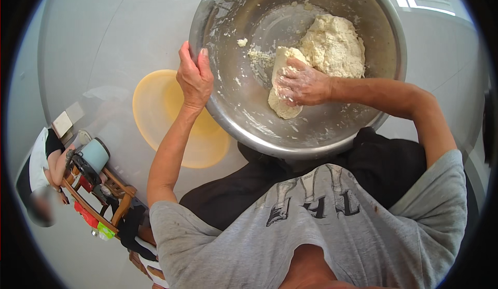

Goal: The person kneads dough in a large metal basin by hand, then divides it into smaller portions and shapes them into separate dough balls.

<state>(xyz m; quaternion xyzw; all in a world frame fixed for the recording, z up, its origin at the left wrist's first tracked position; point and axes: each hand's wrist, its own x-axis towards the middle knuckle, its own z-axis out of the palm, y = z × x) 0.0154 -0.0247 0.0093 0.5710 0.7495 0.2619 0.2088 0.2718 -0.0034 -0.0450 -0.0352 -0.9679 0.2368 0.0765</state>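
Observation:
A large stainless steel basin [249, 122] stands in front of me, its inside smeared with flour and dough. At its left rim is my left hand [195, 78], the thumb lying along the metal and the fingers on the outer side, partly hidden. My right hand [305, 82], coated with flour, grips a long folded lump of pale dough [286, 108] with its fingers curled over it. A bigger, rough dough mass [332, 46] touches that lump at the upper right. Crumbs and a small loose bit of dough [242, 42] cling to the basin's inside.
A translucent yellow plastic bowl [155, 106] sits on the floor [116, 24], left of the basin and partly behind my left forearm. Farther left are a wooden chair [124, 207], a light blue container [95, 153], and another person [41, 164] bending over. My dark-trousered legs [225, 191] flank the basin.

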